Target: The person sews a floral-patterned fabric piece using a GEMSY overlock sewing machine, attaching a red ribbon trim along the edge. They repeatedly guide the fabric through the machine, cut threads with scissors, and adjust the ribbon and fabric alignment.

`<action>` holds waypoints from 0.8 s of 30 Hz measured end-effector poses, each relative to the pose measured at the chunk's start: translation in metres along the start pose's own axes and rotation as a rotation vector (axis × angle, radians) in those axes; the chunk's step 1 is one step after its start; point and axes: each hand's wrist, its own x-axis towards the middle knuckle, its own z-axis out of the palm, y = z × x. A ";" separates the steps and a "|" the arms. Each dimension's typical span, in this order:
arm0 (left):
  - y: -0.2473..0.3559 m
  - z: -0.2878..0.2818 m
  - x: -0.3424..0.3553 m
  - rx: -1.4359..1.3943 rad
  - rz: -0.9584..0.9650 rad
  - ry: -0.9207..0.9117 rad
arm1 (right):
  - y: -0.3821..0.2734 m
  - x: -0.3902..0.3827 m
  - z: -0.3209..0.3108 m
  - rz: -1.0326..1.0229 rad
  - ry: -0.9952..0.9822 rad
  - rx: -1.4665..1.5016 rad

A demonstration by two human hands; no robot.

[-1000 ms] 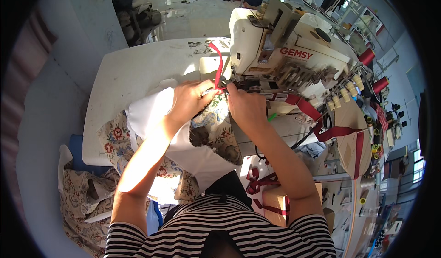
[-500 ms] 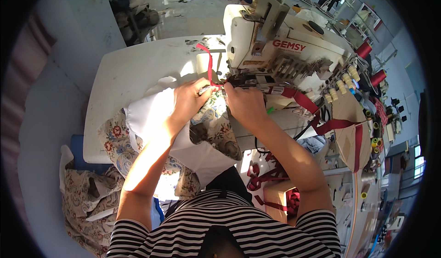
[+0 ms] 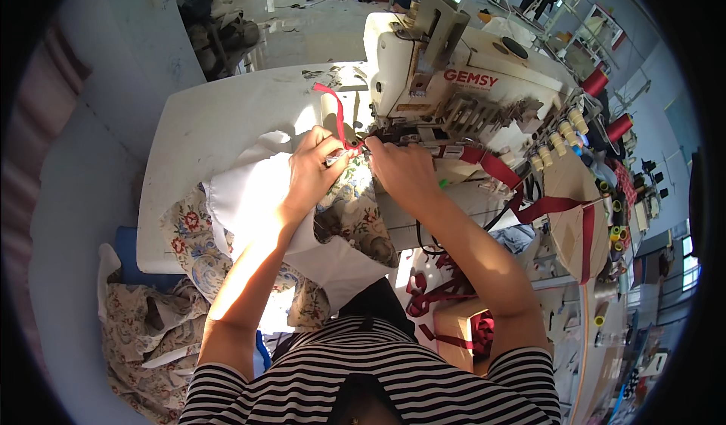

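Floral fabric with a white backing (image 3: 363, 221) lies over the table edge and drapes toward my lap. My left hand (image 3: 308, 174) is closed on the fabric's upper edge, just left of the sewing machine's (image 3: 469, 69) presser area. Close beside it, my right hand (image 3: 404, 169) pinches the same edge, its fingertips right by the needle area. A strip of red binding tape (image 3: 338, 111) runs along that edge between the hands, its loose end standing up and curling left. My fingers hide the exact stitching spot.
More red tape (image 3: 499, 169) feeds in from the right, past a tan board (image 3: 576, 224). Thread cones (image 3: 560, 141) stand beside the machine. A box (image 3: 457, 327) of red tape sits below right. Floral fabric (image 3: 147, 327) hangs at lower left, next to the white table (image 3: 204, 122).
My left hand's fingers have shifted slightly on the fabric edge, the knuckles lifting. The tape's loose end has swung a little left and down. My right hand stays nearly in place.
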 end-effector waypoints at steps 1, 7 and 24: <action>-0.002 0.001 0.001 -0.010 0.009 0.017 | 0.001 0.001 0.001 -0.022 0.002 -0.006; -0.001 0.001 0.003 0.001 0.068 0.035 | 0.006 -0.001 0.004 -0.105 -0.005 -0.021; 0.029 -0.057 -0.012 -0.887 -0.657 -0.281 | -0.059 -0.040 -0.027 0.742 -0.011 1.733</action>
